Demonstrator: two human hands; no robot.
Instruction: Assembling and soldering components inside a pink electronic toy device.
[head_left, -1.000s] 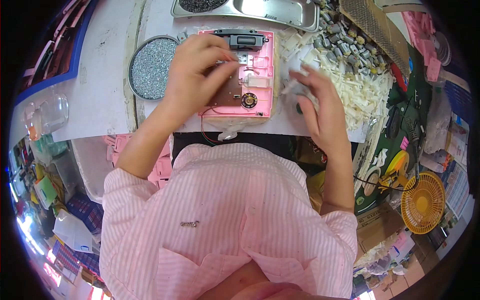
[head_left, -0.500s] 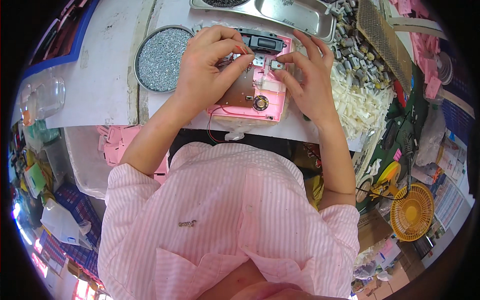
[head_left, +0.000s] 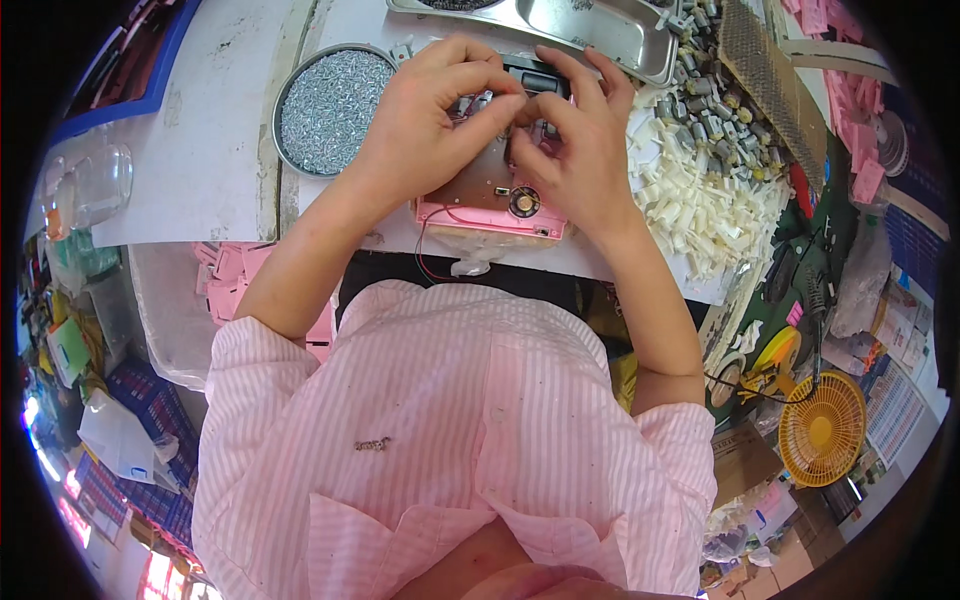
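A pink plastic housing (head_left: 545,228) lies on the table before me, with a brown panel (head_left: 470,178) and a small round metal-and-black part (head_left: 524,202) fitted in it. A black part (head_left: 538,82) sits along its far side. Over the housing, my left hand (head_left: 435,120) is closed in a pinch between thumb and fingers. My right hand (head_left: 582,145) meets it from the right, thumb and index finger bent together, other fingers raised. What either pinch holds is hidden. Thin red and dark wires (head_left: 421,250) hang from the housing's near left.
A round bowl of small silvery screws (head_left: 335,112) stands left of my hands. Behind is a metal tray (head_left: 600,30). To the right lie heaps of white plastic pieces (head_left: 690,215) and small metal motors (head_left: 715,120), beside a cardboard strip (head_left: 770,90). A yellow basket (head_left: 822,430) is lower right.
My right hand has moved left, off a small metal part at the housing's right side, to my left fingertips. The left hand has shifted slightly right; red wire ends by its fingers are now hidden.
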